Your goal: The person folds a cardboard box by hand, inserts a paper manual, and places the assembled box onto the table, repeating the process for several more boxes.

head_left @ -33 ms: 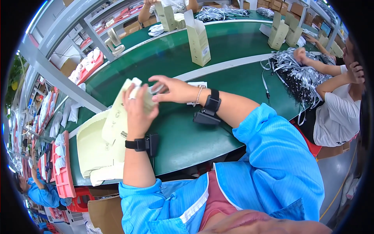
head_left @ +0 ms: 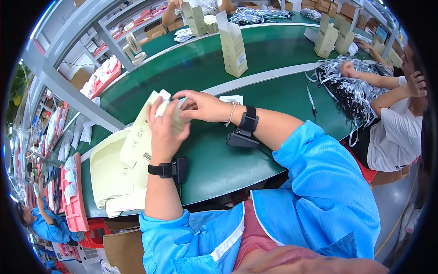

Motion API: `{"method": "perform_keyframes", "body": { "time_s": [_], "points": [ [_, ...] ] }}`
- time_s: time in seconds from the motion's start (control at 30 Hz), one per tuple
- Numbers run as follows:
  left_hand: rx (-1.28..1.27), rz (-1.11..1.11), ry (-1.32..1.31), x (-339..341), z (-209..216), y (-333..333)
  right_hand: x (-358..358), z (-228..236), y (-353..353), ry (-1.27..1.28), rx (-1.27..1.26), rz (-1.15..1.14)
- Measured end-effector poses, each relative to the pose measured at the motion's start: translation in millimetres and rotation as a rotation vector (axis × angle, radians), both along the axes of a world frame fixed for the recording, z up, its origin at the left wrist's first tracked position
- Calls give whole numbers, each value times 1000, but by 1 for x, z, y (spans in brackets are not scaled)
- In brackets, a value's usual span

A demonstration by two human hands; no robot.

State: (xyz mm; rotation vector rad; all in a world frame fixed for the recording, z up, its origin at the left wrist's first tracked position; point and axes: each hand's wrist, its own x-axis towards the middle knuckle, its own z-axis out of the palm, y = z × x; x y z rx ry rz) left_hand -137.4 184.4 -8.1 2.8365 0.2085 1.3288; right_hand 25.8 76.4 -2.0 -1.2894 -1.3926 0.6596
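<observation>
My left hand (head_left: 165, 130) is closed around a pale yellow-green folding carton (head_left: 139, 137), which is tilted and has white flaps at its upper end. At that end, the curled fingers of my right hand (head_left: 207, 105) grip the carton's edge. My left fingers partly hide where they meet. Below the carton lies a stack of flat, unfolded cartons (head_left: 109, 160) in the same colour. Beyond my hands an upright carton (head_left: 233, 52) stands with its top flap raised.
A small stack of white papers (head_left: 232, 99) lies behind my right wrist. Silver lanyards (head_left: 351, 86) are heaped at right before a seated co-worker. A grey metal post (head_left: 77, 86) rises at left, near a pink tray (head_left: 75, 196). More upright cartons (head_left: 326, 41) stand on the far side.
My right fingers have curled in against the carton's upper end. My left hand and the carton have shifted slightly, and the carton has turned a little.
</observation>
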Motion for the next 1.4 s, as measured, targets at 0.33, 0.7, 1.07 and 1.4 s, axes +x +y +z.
{"method": "perform_keyframes", "body": {
  "time_s": [0.33,0.7,1.07,1.4],
  "points": [
    [-142,226,31,-18,24,0,9,34,-13,-62,194,-12],
    [72,-77,-529,-15,25,-23,-45,32,-23,279,385,281],
    [-247,-197,-479,-7,-2,-21,-67,41,-41,228,448,186],
    [-432,-220,-273,-7,-1,-20,-56,44,-35,261,487,230]
  ]
}}
